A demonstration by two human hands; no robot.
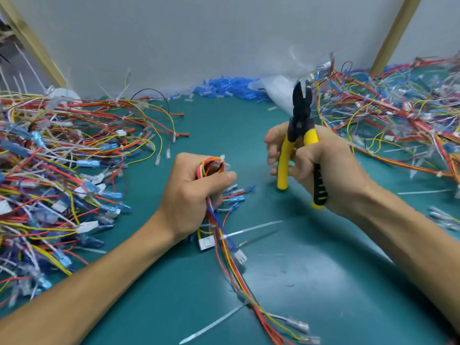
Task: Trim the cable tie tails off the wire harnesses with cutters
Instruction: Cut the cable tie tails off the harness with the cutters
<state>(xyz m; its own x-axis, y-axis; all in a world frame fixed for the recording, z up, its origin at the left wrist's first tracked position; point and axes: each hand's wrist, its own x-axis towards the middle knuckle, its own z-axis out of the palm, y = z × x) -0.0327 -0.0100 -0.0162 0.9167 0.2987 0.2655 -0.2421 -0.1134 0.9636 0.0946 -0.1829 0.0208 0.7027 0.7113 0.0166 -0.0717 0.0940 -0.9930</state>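
My left hand grips a wire harness of red, yellow, blue and white wires, bunched in the fist, with its loose end trailing toward me. White cable tie tails stick out from the harness below the fist. My right hand holds yellow-handled cutters upright, to the right of the harness and apart from it. The black jaws point up and are slightly apart.
A big pile of harnesses lies at the left and another pile at the right. Blue connector sleeves and a clear bag sit by the back wall. Cut tie tails lie on the green mat.
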